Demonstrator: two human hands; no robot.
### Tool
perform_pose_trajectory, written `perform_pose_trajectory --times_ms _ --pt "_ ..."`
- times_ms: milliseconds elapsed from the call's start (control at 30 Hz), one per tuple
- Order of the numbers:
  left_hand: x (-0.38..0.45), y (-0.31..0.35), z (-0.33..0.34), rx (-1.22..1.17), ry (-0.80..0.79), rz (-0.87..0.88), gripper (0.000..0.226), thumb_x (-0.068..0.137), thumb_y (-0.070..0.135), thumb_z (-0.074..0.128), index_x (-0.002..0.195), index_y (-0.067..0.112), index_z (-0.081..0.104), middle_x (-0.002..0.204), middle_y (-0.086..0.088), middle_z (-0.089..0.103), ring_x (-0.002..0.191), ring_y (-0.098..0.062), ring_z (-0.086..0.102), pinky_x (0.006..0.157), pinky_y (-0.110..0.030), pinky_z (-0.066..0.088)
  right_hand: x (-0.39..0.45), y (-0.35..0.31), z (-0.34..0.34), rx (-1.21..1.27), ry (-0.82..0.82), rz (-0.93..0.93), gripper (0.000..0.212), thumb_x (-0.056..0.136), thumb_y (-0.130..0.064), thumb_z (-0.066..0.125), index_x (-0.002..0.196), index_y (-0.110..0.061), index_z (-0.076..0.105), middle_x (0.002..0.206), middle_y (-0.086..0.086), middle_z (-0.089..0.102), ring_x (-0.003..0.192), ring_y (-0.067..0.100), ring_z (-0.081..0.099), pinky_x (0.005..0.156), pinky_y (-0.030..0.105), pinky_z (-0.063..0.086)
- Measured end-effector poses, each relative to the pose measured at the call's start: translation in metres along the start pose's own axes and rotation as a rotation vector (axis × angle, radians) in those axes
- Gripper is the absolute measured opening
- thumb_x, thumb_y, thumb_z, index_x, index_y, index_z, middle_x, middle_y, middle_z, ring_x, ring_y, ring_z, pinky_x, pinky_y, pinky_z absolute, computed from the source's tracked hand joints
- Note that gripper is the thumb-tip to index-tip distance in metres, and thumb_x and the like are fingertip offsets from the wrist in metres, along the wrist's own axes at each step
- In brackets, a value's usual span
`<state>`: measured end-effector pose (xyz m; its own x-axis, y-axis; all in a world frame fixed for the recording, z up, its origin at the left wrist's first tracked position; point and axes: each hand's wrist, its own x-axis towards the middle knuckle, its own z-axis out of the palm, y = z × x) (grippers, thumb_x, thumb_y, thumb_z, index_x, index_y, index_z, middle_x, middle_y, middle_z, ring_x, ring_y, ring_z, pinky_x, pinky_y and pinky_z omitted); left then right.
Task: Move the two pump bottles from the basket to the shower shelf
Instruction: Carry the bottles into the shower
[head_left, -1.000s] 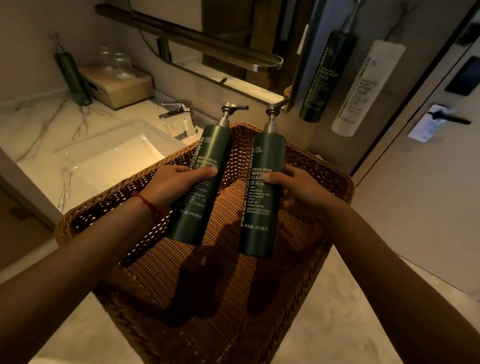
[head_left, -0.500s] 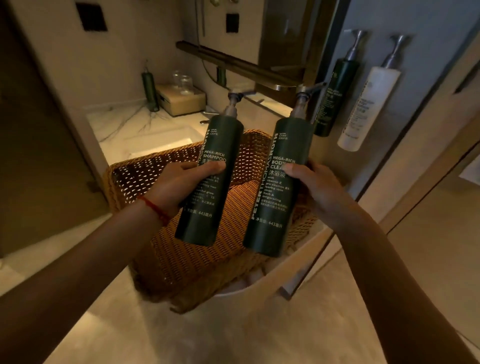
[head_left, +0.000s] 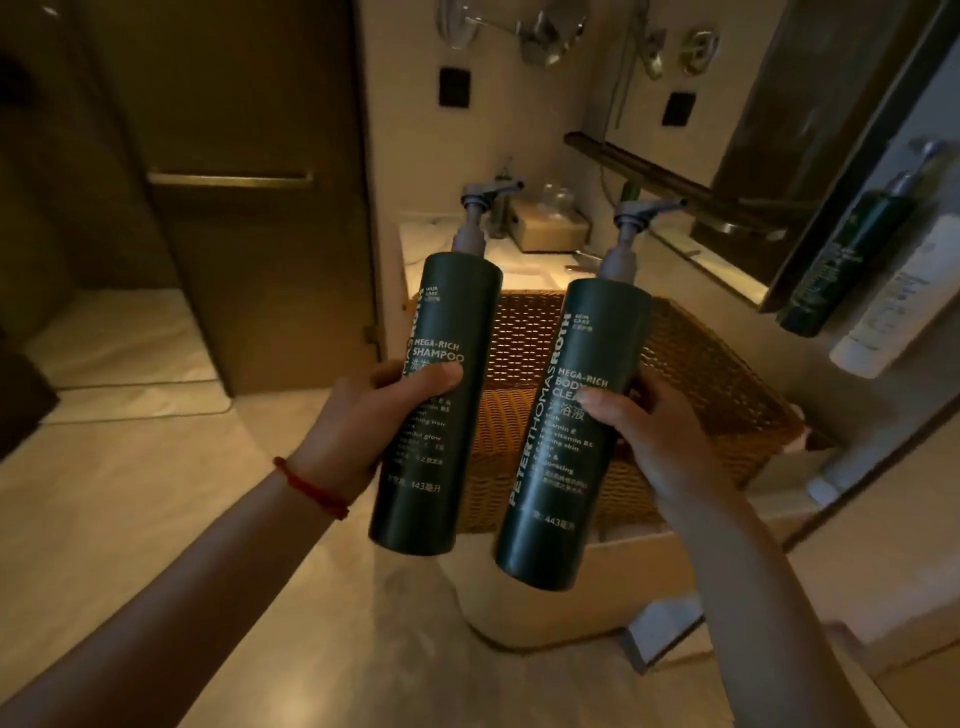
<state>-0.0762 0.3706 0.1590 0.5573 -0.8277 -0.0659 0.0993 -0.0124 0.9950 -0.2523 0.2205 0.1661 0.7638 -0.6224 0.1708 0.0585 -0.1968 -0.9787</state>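
Observation:
My left hand (head_left: 363, 421) grips a dark green pump bottle labelled shampoo (head_left: 441, 322), held upright with a slight tilt. A second dark green pump bottle, labelled body cleanser (head_left: 582, 332), is held the same way in my right hand (head_left: 654, 441). Both bottles hang in the air in front of the brown wicker basket (head_left: 717, 374), which rests on the pale counter behind them and looks empty where its inside shows. No shower shelf shows in this view.
A dark wooden door (head_left: 249, 208) with a brass handle stands at the left. A green bottle (head_left: 841, 260) and a white bottle (head_left: 898, 296) hang on the right wall. A tissue box (head_left: 550, 228) sits behind the basket under a mirror. Pale stone floor lies below.
Both bottles have come up and out of the basket and towards me. My view has swung left, so the sink has left the frame and the door has appeared.

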Motion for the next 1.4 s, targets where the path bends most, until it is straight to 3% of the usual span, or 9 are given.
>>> perform_pose_trajectory --times_ms 167,400,500,767,867,1067,1400 --pt "-0.068 -0.009 -0.059 -0.017 0.261 0.070 0.050 0.043 0.046 0.073 0.083 0.017 0.064 0.066 0.003 0.074 0.063 -0.015 0.069 0.051 -0.023 0.054 -0.001 -0.003 0.083 0.007 -0.203 -0.042 0.042 0.052 -0.050 0.066 0.090 -0.032 0.060 0.077 -0.023 0.072 0.071 0.000 0.068 0.053 0.009 0.050" --pt "-0.160 -0.015 -0.187 -0.016 0.548 0.103 0.053 0.047 0.047 0.074 0.088 0.016 0.061 0.066 0.004 0.074 0.064 -0.015 0.069 0.050 -0.022 0.053 -0.006 -0.012 0.231 0.072 -0.438 -0.116 0.031 0.062 -0.034 0.077 0.088 -0.042 0.062 0.086 -0.023 0.071 0.081 0.001 0.067 0.058 0.011 0.052" --pt "-0.196 -0.015 -0.245 0.005 0.659 0.106 0.059 0.043 0.050 0.077 0.089 0.017 0.062 0.067 0.004 0.074 0.066 -0.016 0.070 0.051 -0.024 0.053 -0.004 -0.019 0.303 0.112 -0.514 -0.099 0.036 0.058 -0.041 0.071 0.091 -0.035 0.063 0.086 -0.017 0.073 0.080 0.006 0.069 0.059 0.014 0.053" --pt "-0.249 -0.009 -0.373 0.028 0.790 0.124 0.038 0.050 0.043 0.068 0.083 0.026 0.058 0.065 0.015 0.072 0.062 -0.008 0.068 0.047 -0.017 0.052 0.018 -0.022 0.452 0.146 -0.604 -0.070 0.037 0.056 -0.040 0.079 0.088 -0.038 0.061 0.084 -0.009 0.071 0.079 0.008 0.069 0.056 0.014 0.052" --pt "-0.242 -0.009 -0.408 0.022 0.797 0.124 0.036 0.052 0.041 0.066 0.083 0.026 0.056 0.064 0.017 0.071 0.061 -0.006 0.068 0.047 -0.016 0.051 0.038 -0.021 0.488 0.136 -0.621 -0.050 0.037 0.056 -0.041 0.067 0.091 -0.035 0.058 0.091 -0.007 0.067 0.077 0.003 0.068 0.054 0.013 0.052" --pt "-0.192 -0.011 -0.477 0.020 0.809 0.130 0.043 0.046 0.047 0.066 0.082 0.024 0.058 0.065 0.016 0.072 0.061 -0.007 0.068 0.047 -0.015 0.051 0.104 -0.010 0.548 0.104 -0.638 -0.057 0.038 0.059 -0.040 0.076 0.093 -0.036 0.060 0.086 -0.012 0.070 0.083 0.005 0.067 0.058 0.014 0.053" --pt "-0.030 0.013 -0.625 0.037 0.783 0.124 0.047 0.047 0.048 0.066 0.087 0.022 0.060 0.079 0.000 0.068 0.062 -0.008 0.068 0.048 -0.016 0.050 0.287 0.011 0.645 0.079 -0.619 -0.087 0.055 0.049 -0.054 0.068 0.100 -0.035 0.057 0.092 -0.009 0.069 0.085 0.001 0.066 0.058 0.014 0.052"
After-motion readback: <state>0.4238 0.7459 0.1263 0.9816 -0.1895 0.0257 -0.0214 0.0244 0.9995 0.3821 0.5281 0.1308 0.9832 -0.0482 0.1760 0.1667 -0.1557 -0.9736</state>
